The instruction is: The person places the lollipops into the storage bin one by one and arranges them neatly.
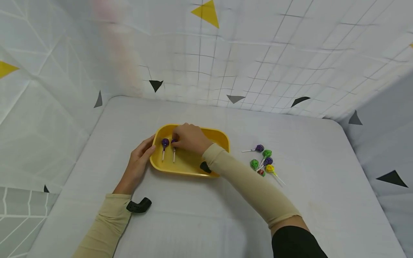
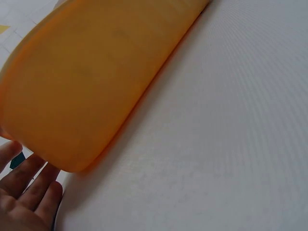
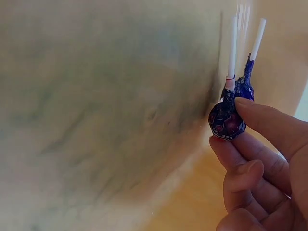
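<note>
My left hand (image 1: 138, 163) holds the left end of a yellow tray (image 1: 184, 171), thumb at the rim and fingers (image 2: 38, 185) against the outer side. In the right wrist view, my right hand (image 3: 274, 163) pinches a purple-wrapped lollipop (image 3: 226, 120) by its head between thumb and fingers. Its white stick points away from the fingers. In the head view this lollipop is inside the tray, its head partly covered by my right hand (image 1: 191, 138). Left of it another purple lollipop (image 1: 165, 142) lies in the tray, its stick toward me.
To the right of the tray, several lollipops lie on the white-covered table (image 1: 306, 186): a purple one (image 1: 259, 147) apart from the others, green ones (image 1: 254, 164), a yellow one (image 1: 269, 168) and a red-and-green one (image 1: 261, 172). White patterned sheets (image 1: 258, 53) surround the table.
</note>
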The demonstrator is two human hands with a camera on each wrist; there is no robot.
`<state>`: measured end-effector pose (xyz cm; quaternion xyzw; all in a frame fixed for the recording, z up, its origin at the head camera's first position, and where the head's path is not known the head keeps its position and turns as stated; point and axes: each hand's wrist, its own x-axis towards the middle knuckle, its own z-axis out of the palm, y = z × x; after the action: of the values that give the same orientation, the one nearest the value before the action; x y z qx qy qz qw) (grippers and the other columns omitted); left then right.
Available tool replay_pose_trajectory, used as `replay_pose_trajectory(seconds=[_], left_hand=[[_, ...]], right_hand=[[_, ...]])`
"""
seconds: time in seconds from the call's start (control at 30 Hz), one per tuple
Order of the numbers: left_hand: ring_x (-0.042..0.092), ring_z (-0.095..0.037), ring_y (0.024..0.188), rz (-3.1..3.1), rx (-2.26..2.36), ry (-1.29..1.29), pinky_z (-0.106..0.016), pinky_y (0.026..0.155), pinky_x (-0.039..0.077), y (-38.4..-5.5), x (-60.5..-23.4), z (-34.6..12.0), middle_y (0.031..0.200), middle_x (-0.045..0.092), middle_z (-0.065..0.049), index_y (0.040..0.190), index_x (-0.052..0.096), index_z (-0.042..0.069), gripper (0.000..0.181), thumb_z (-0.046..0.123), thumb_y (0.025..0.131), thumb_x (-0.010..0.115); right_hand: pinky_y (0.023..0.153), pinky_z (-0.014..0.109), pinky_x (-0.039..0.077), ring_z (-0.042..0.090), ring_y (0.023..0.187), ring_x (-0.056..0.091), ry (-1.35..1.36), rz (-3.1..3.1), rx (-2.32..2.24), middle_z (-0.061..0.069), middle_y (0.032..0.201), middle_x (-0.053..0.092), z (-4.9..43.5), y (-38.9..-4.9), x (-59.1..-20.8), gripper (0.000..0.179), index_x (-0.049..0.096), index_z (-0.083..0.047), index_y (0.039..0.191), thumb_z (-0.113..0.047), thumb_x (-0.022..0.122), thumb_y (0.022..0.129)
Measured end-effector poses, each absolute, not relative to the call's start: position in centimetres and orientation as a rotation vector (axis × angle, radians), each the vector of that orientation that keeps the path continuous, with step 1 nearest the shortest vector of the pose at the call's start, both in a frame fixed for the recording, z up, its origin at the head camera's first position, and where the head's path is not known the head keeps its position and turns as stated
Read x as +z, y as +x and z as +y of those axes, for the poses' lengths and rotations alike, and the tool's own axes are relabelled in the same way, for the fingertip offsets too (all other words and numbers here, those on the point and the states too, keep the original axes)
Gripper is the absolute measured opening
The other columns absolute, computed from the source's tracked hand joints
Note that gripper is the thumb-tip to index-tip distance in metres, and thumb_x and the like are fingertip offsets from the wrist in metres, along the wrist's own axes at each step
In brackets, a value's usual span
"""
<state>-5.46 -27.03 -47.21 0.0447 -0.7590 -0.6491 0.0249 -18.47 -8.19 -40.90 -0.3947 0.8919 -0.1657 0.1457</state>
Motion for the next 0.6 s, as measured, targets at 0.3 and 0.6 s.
replay_pose_trajectory(seconds=[0.3, 0.6], left_hand=[[0.035, -0.022, 0.155, -2.359, -1.998, 0.134, -0.001, 0.111, 0.035, -5.47, -47.34, -27.08, 0.164, 0.042, -0.003, 0.159, 0.042, 0.02, 0.053, 0.038, 0.11, 0.05], [0.035, -0.022, 0.155, -2.367, -1.987, 0.134, -0.001, 0.111, 0.034, -5.46, -47.39, -27.13, 0.165, 0.042, -0.004, 0.159, 0.041, 0.02, 0.053, 0.038, 0.11, 0.049]], right_hand=[[0.068, 0.022, 0.054, 0.009, 0.076, 0.063, -1.157, 2.584, -0.517, -0.005, 0.096, 0.077, -8.57, -18.56, -41.39, 0.023, 0.078, -0.016, 0.103, -0.037, 0.077, 0.094], [0.067, 0.021, 0.054, 0.009, 0.076, 0.063, -1.153, 2.584, -0.505, -0.005, 0.096, 0.077, -8.53, -18.59, -41.5, 0.024, 0.078, -0.016, 0.102, -0.038, 0.077, 0.094]])
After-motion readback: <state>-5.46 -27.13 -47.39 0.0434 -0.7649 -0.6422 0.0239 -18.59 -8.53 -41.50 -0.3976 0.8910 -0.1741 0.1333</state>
